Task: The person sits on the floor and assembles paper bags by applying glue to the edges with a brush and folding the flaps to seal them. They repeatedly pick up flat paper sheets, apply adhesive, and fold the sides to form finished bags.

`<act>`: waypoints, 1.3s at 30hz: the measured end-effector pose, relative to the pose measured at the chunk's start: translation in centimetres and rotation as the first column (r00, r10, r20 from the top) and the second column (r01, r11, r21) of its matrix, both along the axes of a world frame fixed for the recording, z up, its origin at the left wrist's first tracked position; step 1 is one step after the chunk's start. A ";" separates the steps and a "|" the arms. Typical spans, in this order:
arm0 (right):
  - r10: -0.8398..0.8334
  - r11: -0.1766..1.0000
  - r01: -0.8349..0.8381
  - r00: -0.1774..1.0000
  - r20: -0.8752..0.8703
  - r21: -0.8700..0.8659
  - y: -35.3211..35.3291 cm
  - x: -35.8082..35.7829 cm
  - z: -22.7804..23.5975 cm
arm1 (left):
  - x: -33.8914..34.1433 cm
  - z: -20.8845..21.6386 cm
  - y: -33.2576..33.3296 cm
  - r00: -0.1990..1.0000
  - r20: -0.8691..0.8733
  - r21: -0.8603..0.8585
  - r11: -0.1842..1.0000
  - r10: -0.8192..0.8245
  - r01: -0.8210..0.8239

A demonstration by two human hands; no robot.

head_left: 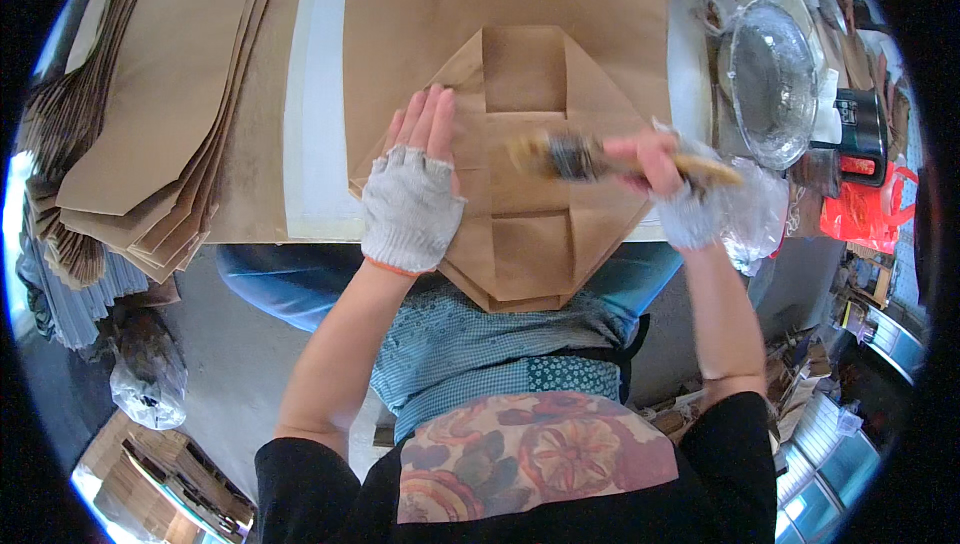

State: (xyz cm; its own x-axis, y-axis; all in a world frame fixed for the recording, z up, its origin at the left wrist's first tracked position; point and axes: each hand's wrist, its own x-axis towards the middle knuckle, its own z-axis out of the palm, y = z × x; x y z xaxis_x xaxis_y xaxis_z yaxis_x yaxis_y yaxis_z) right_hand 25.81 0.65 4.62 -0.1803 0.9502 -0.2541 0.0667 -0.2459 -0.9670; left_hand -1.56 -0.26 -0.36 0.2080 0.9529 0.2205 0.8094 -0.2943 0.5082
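Observation:
A brown paper bag (600, 4) lies in front of me, its near end folded out into a many-sided bottom with two squarish pockets. My left hand (413, 182), in a white fingerless glove, rests flat on the left side of that folded end, fingers stretched out and pointing away from me. In my right hand (660, 169), gloved the same way, is a brush (570, 156) with a wooden handle. Its bristles point left over the middle of the folded bottom and are smeared by motion. Whether they touch the paper I cannot tell.
At the left a thick stack of brown paper bags (160, 94) hangs over the table edge. A plastic-lined bowl (772, 84) stands at the right, near a black container (862, 134) and a red plastic bag (870, 214). Under the bag lies a white board (315, 144).

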 end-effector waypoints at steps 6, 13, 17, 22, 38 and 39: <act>0.339 0.583 -0.670 0.715 0.611 0.460 0.7 -3.8 3.3 | 0.3 -1.0 5.4 0.996 -0.086 0.154 0.988 0.039 -0.026; 0.354 0.347 -0.810 0.580 0.733 0.473 -3.4 -2.0 1.1 | 0.8 -1.9 7.1 0.996 -0.083 0.216 0.976 0.043 -0.024; 0.571 0.533 -0.792 0.596 0.565 0.297 -2.6 -0.2 5.0 | 0.4 -3.1 7.1 0.996 -0.046 0.271 0.960 0.079 -0.064; 0.300 0.615 -0.700 0.633 0.713 0.363 -4.5 1.1 2.0 | 0.5 -2.9 7.3 0.995 -0.085 0.260 0.965 0.058 -0.034; 0.280 0.557 -0.702 0.662 0.695 0.444 -5.1 0.2 3.2 | 0.5 -2.4 7.0 0.994 -0.104 0.276 0.961 0.017 0.012; 0.444 0.605 -0.742 0.614 0.652 0.287 -4.0 0.2 4.0 | 0.4 -2.5 7.1 0.993 -0.118 0.281 0.960 0.027 0.007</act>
